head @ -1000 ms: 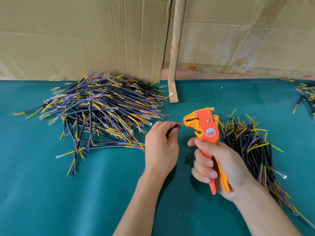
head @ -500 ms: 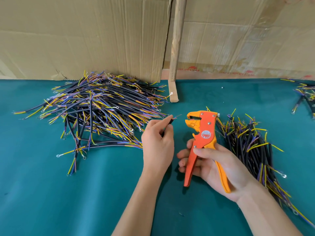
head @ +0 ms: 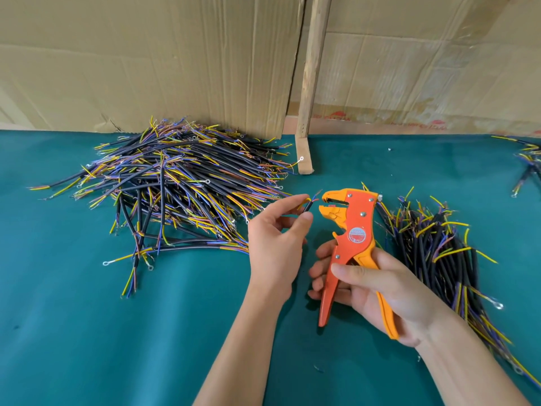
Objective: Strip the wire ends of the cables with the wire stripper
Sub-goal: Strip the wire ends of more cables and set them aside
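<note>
Nearest, the right hand grips the orange wire stripper, handles spread, its head just at 3 o'clock of the cable tip pinched by the left hand. Teal cloth covers the table. Cable heaps lie at 10 o'clock and 3 o'clock. Beyond stand cardboard sheets and a wooden post

A teal cloth covers the table. Creased cardboard sheets stand along its far edge. A wooden post rises between them, its foot resting on the cloth. Small scraps lie on the cloth.
</note>
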Action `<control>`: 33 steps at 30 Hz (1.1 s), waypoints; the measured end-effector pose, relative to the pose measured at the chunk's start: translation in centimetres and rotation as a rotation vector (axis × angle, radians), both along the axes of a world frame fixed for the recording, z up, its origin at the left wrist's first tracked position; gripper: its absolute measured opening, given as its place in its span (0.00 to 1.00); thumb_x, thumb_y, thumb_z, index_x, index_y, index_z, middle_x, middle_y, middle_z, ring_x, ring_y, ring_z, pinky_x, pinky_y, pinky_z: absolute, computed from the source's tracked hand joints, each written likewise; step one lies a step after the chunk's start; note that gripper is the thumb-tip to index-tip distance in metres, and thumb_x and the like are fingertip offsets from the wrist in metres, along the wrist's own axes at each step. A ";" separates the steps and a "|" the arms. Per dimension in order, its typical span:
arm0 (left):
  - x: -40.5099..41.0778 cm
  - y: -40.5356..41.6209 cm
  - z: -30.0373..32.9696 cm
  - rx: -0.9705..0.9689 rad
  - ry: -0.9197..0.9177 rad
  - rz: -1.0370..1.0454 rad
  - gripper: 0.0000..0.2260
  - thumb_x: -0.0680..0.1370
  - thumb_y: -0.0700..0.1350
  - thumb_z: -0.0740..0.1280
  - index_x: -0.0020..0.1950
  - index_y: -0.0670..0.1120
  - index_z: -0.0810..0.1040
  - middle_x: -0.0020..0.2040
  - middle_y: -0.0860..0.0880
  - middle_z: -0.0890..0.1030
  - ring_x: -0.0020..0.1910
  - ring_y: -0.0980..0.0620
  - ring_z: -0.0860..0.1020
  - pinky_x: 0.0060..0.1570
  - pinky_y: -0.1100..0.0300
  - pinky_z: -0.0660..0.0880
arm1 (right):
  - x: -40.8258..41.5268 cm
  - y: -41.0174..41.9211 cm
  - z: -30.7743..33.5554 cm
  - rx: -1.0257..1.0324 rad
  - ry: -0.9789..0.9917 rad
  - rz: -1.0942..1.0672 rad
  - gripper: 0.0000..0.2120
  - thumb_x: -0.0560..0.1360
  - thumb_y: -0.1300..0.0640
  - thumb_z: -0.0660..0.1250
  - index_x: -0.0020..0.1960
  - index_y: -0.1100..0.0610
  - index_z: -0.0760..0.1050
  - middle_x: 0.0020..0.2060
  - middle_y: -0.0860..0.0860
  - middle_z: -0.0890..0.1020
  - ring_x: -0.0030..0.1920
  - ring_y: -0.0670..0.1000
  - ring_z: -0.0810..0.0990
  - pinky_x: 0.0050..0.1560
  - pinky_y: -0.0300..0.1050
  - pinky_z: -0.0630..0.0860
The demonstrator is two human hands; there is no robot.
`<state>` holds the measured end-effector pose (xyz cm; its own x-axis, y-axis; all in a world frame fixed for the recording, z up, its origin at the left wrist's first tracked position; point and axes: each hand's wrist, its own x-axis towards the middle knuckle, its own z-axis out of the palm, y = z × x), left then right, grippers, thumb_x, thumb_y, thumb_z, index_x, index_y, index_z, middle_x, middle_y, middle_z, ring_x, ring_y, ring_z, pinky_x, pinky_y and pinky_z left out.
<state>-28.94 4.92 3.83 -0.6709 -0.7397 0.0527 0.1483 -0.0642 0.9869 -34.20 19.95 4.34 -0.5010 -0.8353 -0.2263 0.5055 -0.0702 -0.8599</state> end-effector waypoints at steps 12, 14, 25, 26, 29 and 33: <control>0.1 0.1 0.0 -0.002 0.010 -0.055 0.13 0.76 0.36 0.72 0.48 0.55 0.86 0.43 0.55 0.84 0.35 0.55 0.75 0.38 0.59 0.74 | 0.0 0.0 -0.1 -0.043 -0.004 0.007 0.08 0.72 0.65 0.71 0.51 0.62 0.79 0.38 0.61 0.75 0.38 0.60 0.77 0.44 0.55 0.79; 0.0 0.1 0.0 0.001 0.010 -0.056 0.13 0.76 0.35 0.72 0.49 0.54 0.86 0.43 0.55 0.84 0.36 0.54 0.75 0.38 0.59 0.74 | -0.1 0.0 -0.1 -0.047 0.003 0.013 0.06 0.73 0.64 0.71 0.49 0.61 0.78 0.37 0.59 0.74 0.37 0.59 0.75 0.43 0.54 0.79; 0.1 0.0 0.0 0.007 0.026 -0.076 0.12 0.76 0.34 0.72 0.48 0.52 0.86 0.41 0.56 0.83 0.35 0.55 0.76 0.37 0.63 0.74 | -0.1 0.0 -0.1 -0.047 0.018 0.027 0.05 0.74 0.61 0.72 0.46 0.60 0.75 0.36 0.58 0.72 0.35 0.57 0.72 0.40 0.53 0.77; 0.1 0.0 0.0 0.013 0.031 -0.080 0.12 0.75 0.35 0.72 0.48 0.53 0.86 0.41 0.56 0.83 0.35 0.55 0.75 0.36 0.63 0.74 | -0.1 0.0 -0.1 -0.050 0.016 0.032 0.05 0.75 0.61 0.71 0.46 0.60 0.76 0.36 0.58 0.72 0.35 0.58 0.73 0.41 0.53 0.77; 0.1 -0.1 0.0 0.029 0.038 -0.090 0.12 0.75 0.35 0.72 0.47 0.53 0.86 0.40 0.55 0.83 0.34 0.55 0.75 0.34 0.63 0.74 | -0.2 0.1 0.0 -0.057 0.009 0.045 0.04 0.75 0.63 0.71 0.48 0.60 0.77 0.37 0.59 0.73 0.36 0.58 0.74 0.42 0.54 0.78; 0.1 -0.1 0.0 0.027 0.025 -0.085 0.12 0.75 0.34 0.72 0.47 0.52 0.86 0.38 0.55 0.83 0.34 0.56 0.76 0.35 0.63 0.74 | -0.1 0.1 0.0 -0.057 0.000 0.041 0.06 0.73 0.63 0.73 0.48 0.61 0.78 0.37 0.59 0.74 0.37 0.59 0.76 0.43 0.54 0.79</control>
<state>-28.84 4.80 3.85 -0.7303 -0.6812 0.0507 0.1656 -0.1045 0.9806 -34.32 20.06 4.36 -0.4659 -0.8668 -0.1776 0.5094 -0.0986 -0.8549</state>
